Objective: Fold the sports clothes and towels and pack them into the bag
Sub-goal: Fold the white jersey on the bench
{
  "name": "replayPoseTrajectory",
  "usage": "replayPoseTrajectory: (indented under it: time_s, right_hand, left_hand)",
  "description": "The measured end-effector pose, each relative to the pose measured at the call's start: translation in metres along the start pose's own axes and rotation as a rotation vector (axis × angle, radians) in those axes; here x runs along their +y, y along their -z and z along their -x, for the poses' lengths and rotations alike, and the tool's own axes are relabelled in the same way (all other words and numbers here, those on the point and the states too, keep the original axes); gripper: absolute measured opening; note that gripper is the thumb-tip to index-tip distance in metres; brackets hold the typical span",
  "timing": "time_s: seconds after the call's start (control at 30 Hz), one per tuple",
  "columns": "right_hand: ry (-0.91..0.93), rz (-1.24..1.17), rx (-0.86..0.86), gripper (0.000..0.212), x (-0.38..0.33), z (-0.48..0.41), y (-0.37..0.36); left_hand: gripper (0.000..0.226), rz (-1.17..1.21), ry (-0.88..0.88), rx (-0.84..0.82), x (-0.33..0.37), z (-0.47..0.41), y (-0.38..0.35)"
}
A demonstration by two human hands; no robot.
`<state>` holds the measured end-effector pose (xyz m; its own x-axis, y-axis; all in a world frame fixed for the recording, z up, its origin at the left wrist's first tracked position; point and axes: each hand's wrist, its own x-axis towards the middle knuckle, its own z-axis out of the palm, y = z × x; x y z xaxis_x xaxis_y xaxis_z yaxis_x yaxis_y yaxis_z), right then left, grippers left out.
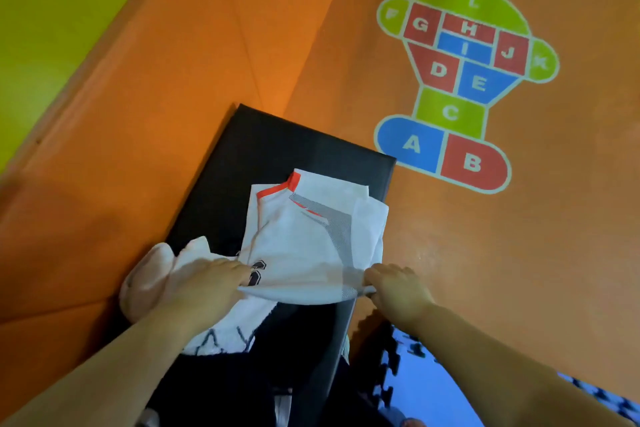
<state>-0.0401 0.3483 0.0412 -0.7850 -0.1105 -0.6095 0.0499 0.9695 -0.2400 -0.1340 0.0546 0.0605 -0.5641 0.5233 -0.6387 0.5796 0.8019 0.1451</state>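
Left hand [211, 284] and right hand [398, 291] each pinch a near-hem corner of white jersey [311, 236], flat on black bench [277, 149], collar toward bench's far end; likely fold goes away.

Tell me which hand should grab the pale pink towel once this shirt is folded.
Left, probably. The left hand pinches the hem of the white shirt right beside the pale pink towel; the right hand holds the hem at the opposite side.
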Motion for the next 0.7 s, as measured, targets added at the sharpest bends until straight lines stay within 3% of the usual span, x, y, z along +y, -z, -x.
replayPoseTrajectory:
  time_s: [0.07, 0.2, 0.3, 0.4, 0.47, 0.6, 0.7]
  right_hand:
    - [0.008, -0.046, -0.015, 0.018, 0.000, 0.005, -0.012]
    - [-0.051, -0.284, -0.054, 0.017, 0.012, -0.003, -0.004]
    - [-0.071, -0.339, 0.008, 0.016, 0.022, -0.022, 0.019]
    - [-0.093, -0.347, 0.092, 0.012, 0.036, -0.049, 0.051]
    - [-0.128, -0.372, 0.140, 0.009, 0.046, -0.068, 0.069]
    - [-0.219, -0.139, 0.271, 0.045, 0.060, -0.099, 0.080]
    - [-0.191, -0.094, 0.329, 0.057, 0.057, -0.105, 0.060]
  left_hand:
    - [0.010, 0.078, 0.042, -0.081, -0.001, 0.008, -0.009]
    - [0.011, 0.073, 0.111, -0.048, -0.009, 0.001, 0.008]
    - [0.008, 0.334, 0.158, -0.023, -0.012, -0.021, 0.033]
    - [0.004, 0.431, 0.213, 0.073, -0.018, -0.058, 0.059]
    - [0.012, 0.409, 0.219, 0.217, -0.024, -0.082, 0.073]
    - [0.043, 0.325, 0.231, 0.520, -0.023, -0.122, 0.080]
    - [0.049, 0.225, 0.220, 0.459, -0.012, -0.138, 0.057]
